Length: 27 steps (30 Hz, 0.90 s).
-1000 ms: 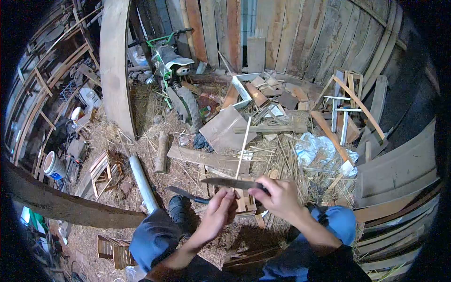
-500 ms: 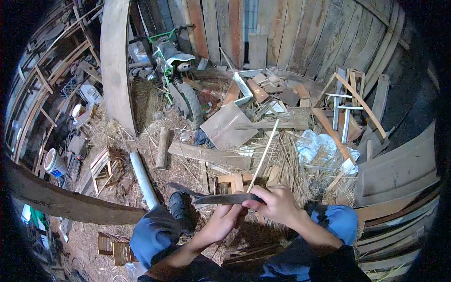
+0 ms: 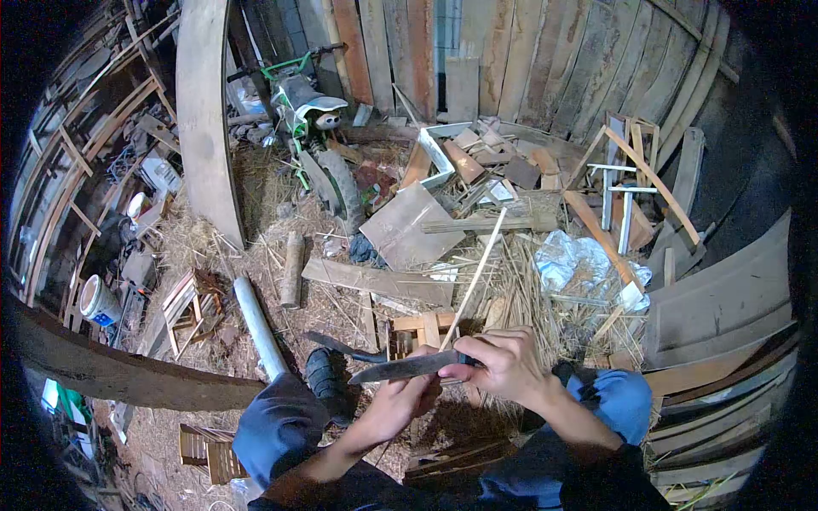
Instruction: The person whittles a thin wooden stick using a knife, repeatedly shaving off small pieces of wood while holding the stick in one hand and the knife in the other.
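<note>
My right hand [image 3: 504,364] is closed around the handle of a knife [image 3: 399,369]. Its broad dark blade points left and lies across the top of my left hand [image 3: 399,407]. The left fingers are wrapped round a long, thin pale wooden strip [image 3: 479,277], which slants up and away to the right. The blade crosses close to the strip; whether they touch is hidden by my fingers. Beyond the blade, a dark curved tool [image 3: 341,345] lies near my boot [image 3: 324,375].
A small wooden stool [image 3: 422,328] stands just beyond my hands. Straw and split strips [image 3: 511,298] litter the ground. A pale pole [image 3: 260,328] lies by my left knee. Farther off are a green and white motorbike [image 3: 311,119], scrap boards [image 3: 415,228] and a bucket [image 3: 100,300].
The knife blade has tilted, its tip now slightly lower and its flat showing more. My right hand has shifted slightly; the left keeps hold of the strip.
</note>
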{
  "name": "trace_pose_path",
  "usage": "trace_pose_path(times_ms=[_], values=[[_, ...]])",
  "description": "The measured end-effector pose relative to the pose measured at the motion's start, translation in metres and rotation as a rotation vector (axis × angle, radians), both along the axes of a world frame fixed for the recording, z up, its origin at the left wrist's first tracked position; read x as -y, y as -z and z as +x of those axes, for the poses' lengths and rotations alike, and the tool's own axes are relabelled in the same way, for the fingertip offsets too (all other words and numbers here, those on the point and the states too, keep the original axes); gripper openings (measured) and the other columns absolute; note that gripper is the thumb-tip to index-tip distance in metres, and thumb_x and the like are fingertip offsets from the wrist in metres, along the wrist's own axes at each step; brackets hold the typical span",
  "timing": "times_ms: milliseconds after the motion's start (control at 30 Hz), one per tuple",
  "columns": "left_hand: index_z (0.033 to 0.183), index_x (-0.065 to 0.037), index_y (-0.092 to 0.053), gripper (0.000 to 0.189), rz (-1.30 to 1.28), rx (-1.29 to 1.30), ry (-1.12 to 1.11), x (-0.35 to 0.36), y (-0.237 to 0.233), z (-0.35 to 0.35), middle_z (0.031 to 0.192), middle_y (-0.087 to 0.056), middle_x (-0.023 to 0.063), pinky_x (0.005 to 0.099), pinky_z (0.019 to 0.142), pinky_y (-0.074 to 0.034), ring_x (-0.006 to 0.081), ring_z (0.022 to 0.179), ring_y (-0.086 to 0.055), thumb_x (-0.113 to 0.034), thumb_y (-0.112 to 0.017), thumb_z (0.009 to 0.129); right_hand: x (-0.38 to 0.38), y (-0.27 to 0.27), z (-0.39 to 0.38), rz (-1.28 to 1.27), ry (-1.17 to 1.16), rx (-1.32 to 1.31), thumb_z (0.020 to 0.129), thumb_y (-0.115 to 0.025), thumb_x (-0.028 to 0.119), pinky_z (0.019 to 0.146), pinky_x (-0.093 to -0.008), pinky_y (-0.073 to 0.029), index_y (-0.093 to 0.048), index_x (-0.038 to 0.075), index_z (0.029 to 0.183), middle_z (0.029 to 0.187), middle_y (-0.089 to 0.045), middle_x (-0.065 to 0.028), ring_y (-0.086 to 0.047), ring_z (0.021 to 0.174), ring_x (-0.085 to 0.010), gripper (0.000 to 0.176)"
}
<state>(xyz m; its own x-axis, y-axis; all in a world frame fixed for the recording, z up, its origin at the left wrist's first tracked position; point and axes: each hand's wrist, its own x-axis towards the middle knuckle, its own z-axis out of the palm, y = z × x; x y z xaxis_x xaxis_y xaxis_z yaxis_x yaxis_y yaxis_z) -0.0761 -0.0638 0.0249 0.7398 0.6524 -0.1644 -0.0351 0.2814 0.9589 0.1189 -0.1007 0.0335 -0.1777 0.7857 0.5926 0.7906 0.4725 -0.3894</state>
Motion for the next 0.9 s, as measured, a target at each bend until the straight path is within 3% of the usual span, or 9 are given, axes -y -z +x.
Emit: trace_pose_path(times_ms=[233,300,367,433,533,667,767,833,900], values=[[0.097,-0.011,-0.046,0.015,-0.089,0.017,-0.095,-0.005,-0.008,0.003,0.066,-0.037,-0.0041,0.0218,0.043,-0.025,0.0056,0.051,-0.033,-0.024,-0.039,0.100,-0.002,-0.003,0.014,0.031,0.095,0.010,0.071,-0.074,0.041,0.043,-0.0295,-0.043,-0.064,0.007,0.074,0.057,-0.059,-0.0032,-0.058,0.048,-0.0187,0.036],[0.094,-0.008,-0.051,0.016,-0.095,-0.096,-0.141,-0.005,-0.015,0.002,0.076,-0.041,-0.0037,0.0221,0.057,-0.033,0.0065,0.065,-0.038,-0.021,-0.043,0.098,-0.001,-0.006,0.016,0.043,0.115,0.087,0.071,-0.074,0.043,0.044,-0.0297,-0.045,-0.065,0.007,0.076,0.058,-0.060,-0.0030,-0.060,0.050,-0.0200,0.037],[0.091,-0.008,-0.050,0.018,-0.161,-0.013,-0.149,-0.009,-0.019,0.000,0.072,-0.040,-0.0032,0.0231,0.054,-0.033,0.0072,0.061,-0.038,-0.024,-0.043,0.097,0.001,-0.004,0.025,-0.010,0.111,0.073,0.075,-0.073,0.037,0.046,-0.0294,-0.045,-0.065,0.006,0.079,0.060,-0.061,-0.0050,-0.060,0.050,-0.0190,0.032],[0.087,-0.009,-0.049,0.022,-0.224,0.071,-0.148,-0.009,-0.019,-0.005,0.068,-0.039,-0.0026,0.0240,0.051,-0.033,0.0080,0.057,-0.038,-0.028,-0.044,0.097,-0.005,0.002,0.051,-0.085,0.420,-0.354,0.082,-0.069,0.027,0.047,-0.0287,-0.046,-0.066,0.005,0.080,0.060,-0.061,-0.0066,-0.059,0.050,-0.0163,0.023],[0.085,-0.010,-0.047,0.025,-0.134,0.051,-0.193,-0.012,-0.016,-0.024,0.064,-0.038,-0.0022,0.0248,0.047,-0.031,0.0086,0.052,-0.038,-0.033,-0.045,0.096,0.009,-0.019,0.094,-0.096,0.639,-0.253,0.082,-0.068,0.029,0.051,-0.0342,-0.049,-0.066,0.009,0.088,0.070,-0.067,-0.0080,-0.062,0.054,-0.0242,0.021],[0.095,-0.010,-0.047,0.022,-0.232,0.143,-0.243,-0.021,-0.013,-0.013,0.065,-0.037,-0.0024,0.0238,0.044,-0.026,0.0074,0.050,-0.034,-0.031,-0.043,0.097,0.011,0.009,0.058,0.032,0.501,-0.111,0.082,-0.068,0.029,0.050,-0.0335,-0.048,-0.065,0.009,0.086,0.064,-0.065,-0.0073,-0.062,0.052,-0.0233,0.021],[0.099,-0.011,-0.047,0.019,-0.264,0.138,-0.255,-0.016,-0.008,-0.014,0.066,-0.038,-0.0028,0.0226,0.043,-0.024,0.0061,0.049,-0.031,-0.029,-0.040,0.099,0.020,0.018,0.035,-0.121,0.348,-0.151,0.081,-0.068,0.033,0.048,-0.0318,-0.047,-0.062,0.009,0.080,0.059,-0.062,-0.0052,-0.061,0.051,-0.0221,0.025],[0.100,-0.010,-0.048,0.021,-0.194,0.102,-0.240,-0.015,0.000,-0.011,0.072,-0.050,-0.0003,0.0239,0.048,-0.036,0.0090,0.057,-0.046,-0.031,-0.044,0.097,0.018,0.022,0.028,0.077,0.103,0.023,0.082,-0.065,0.039,0.044,-0.0277,-0.045,-0.063,0.005,0.082,0.062,-0.061,-0.0047,-0.058,0.049,-0.0144,0.034],[0.101,-0.009,-0.048,0.021,-0.184,0.094,-0.230,-0.013,0.008,-0.003,0.074,-0.051,-0.0005,0.0225,0.050,-0.036,0.0080,0.059,-0.045,-0.030,-0.043,0.098,0.020,0.007,0.013,0.012,0.066,0.030,0.081,-0.067,0.039,0.045,-0.0291,-0.046,-0.062,0.007,0.080,0.063,-0.062,-0.0054,-0.061,0.051,-0.0170,0.032]])
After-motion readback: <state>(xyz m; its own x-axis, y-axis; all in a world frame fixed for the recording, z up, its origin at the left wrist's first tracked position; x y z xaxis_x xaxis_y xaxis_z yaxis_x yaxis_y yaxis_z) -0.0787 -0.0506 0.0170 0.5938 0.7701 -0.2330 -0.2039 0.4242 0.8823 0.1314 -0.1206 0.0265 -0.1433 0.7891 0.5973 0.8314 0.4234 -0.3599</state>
